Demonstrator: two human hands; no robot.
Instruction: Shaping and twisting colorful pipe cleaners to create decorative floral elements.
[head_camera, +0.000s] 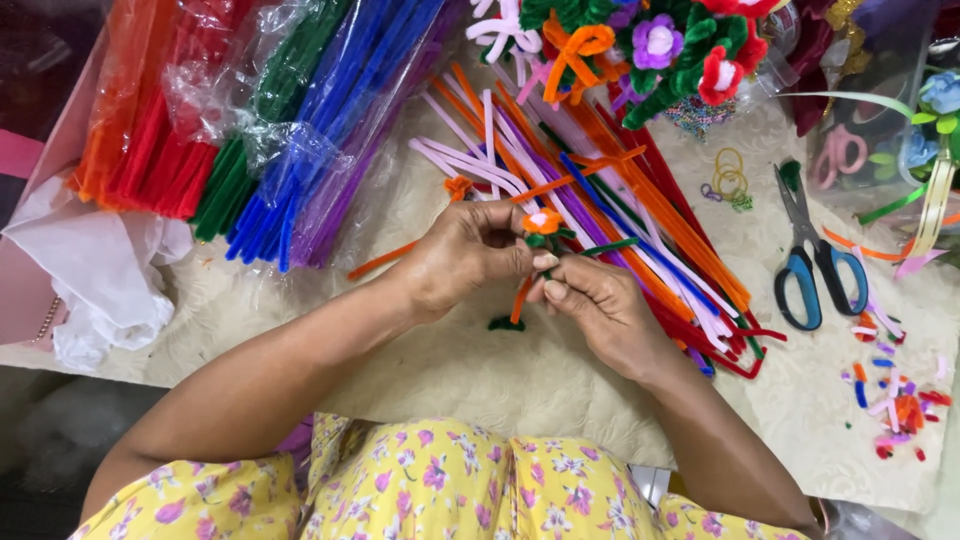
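Note:
My left hand (465, 255) and my right hand (592, 305) meet at the middle of the view over a cream fuzzy mat (470, 370). Together they pinch a small pipe-cleaner flower (541, 221) with an orange and pink head, green leaves and an orange stem that hangs down between the fingers. A green pipe-cleaner end (611, 244) sticks out to the right of the flower. Both hands are closed on the flower's stem just under its head.
Loose pipe cleaners (640, 215) in orange, pink, purple and red lie fanned behind the hands. Bagged bundles (285, 120) sit at the back left. Blue-handled scissors (812, 262) lie right, with cut scraps (895, 405) near them. Finished flowers (660, 45) stand at the back.

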